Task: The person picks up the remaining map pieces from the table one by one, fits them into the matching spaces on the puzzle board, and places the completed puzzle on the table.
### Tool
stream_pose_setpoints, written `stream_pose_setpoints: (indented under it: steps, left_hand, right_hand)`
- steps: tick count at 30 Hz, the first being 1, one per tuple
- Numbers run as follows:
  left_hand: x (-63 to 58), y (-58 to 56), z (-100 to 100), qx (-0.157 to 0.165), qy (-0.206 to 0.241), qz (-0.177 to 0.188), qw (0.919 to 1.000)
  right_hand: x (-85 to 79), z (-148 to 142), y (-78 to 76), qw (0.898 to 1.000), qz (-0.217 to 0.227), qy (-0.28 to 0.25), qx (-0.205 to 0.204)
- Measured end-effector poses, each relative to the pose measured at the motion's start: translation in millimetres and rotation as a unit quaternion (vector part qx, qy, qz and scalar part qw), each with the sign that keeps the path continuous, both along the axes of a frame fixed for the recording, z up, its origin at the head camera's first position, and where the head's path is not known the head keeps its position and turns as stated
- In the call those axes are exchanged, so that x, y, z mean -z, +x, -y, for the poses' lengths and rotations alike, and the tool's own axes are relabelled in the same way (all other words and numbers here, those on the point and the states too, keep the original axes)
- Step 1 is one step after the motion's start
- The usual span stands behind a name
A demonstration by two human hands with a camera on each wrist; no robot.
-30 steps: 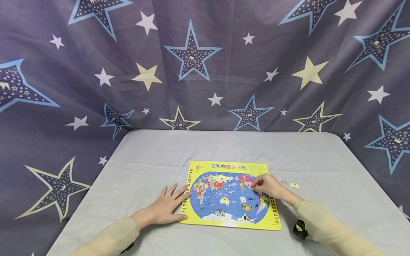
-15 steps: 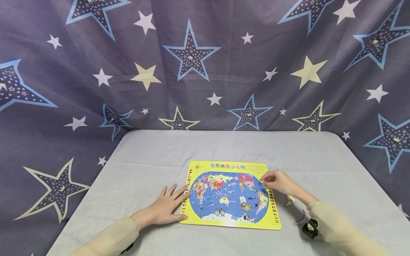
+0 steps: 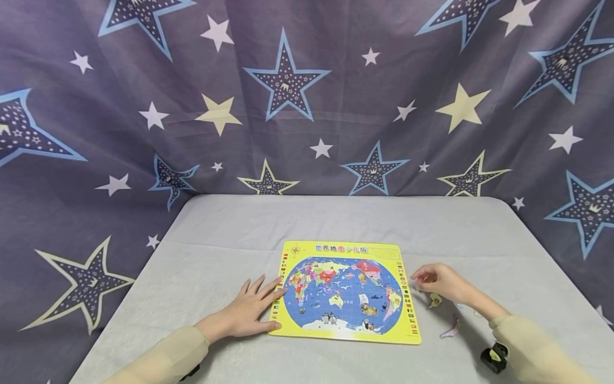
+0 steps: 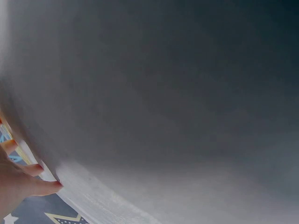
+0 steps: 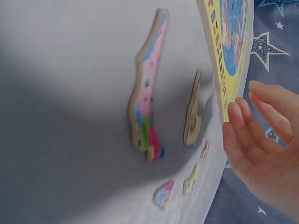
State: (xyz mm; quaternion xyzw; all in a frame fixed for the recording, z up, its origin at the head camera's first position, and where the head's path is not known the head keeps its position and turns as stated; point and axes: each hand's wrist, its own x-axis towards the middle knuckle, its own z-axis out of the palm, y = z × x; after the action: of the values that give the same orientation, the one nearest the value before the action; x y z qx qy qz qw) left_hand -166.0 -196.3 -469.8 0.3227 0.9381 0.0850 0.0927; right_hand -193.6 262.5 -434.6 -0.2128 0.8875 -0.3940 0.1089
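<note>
A yellow-bordered world map puzzle board (image 3: 345,340) lies on the table, its blue map filled with coloured land shapes and animal pictures. My left hand (image 3: 244,311) rests spread at the board's left edge, fingertips on the border. In the left wrist view only part of the left hand (image 4: 21,179) shows. Just off the board's right edge is my right hand (image 3: 443,281), fingers loosely bent. The right wrist view shows nothing held in the right hand (image 5: 266,140). Near it lie a long pink puzzle piece (image 5: 147,84) and a cream puzzle piece (image 5: 192,119).
Further small pieces lie on the table to the right, among them a pink-and-blue one (image 5: 163,194), a pale yellow one (image 5: 190,180) and a tiny one (image 5: 205,149). Pale grey cloth covers the table (image 3: 230,229). Behind hangs a star-patterned curtain (image 3: 331,117).
My right hand has moved from the upper right of the map, past the board's edge, to the table on the right. Loose pieces there came into sight. The left hand stays put.
</note>
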Motion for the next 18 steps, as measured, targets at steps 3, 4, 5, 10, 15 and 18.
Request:
stream_pose_setpoints:
  steps: [3, 4, 5, 10, 15, 18]
  left_hand:
    - [-0.3, 0.3, 0, 0.000, 0.000, -0.001, 1.0000]
    - [-0.3, 0.4, 0, 0.000, 0.000, -0.001, 1.0000]
    - [-0.2, 0.3, 0, 0.001, 0.001, -0.002, 1.0000]
    - [-0.3, 0.4, -1, 0.002, 0.004, -0.001, 1.0000]
    - [-1.4, 0.5, -1, -0.001, 0.001, 0.006, 1.0000]
    - [-1.8, 0.5, -2, -0.002, -0.001, 0.006, 1.0000]
  right_hand:
    - [-1.1, -5, 4.1, 1.000, -0.004, 0.001, -0.004]
    - [-1.3, -6, 5.3, 1.000, -0.003, -0.001, -0.006]
    - [-1.4, -8, 6.4, 1.000, -0.003, -0.001, -0.008]
    - [-0.3, -15, 11.3, 1.000, -0.005, 0.007, -0.012]
    - [1.3, -20, 14.8, 1.000, -0.016, 0.019, -0.006]
    - [2.8, -23, 16.3, 1.000, -0.014, 0.025, 0.004]
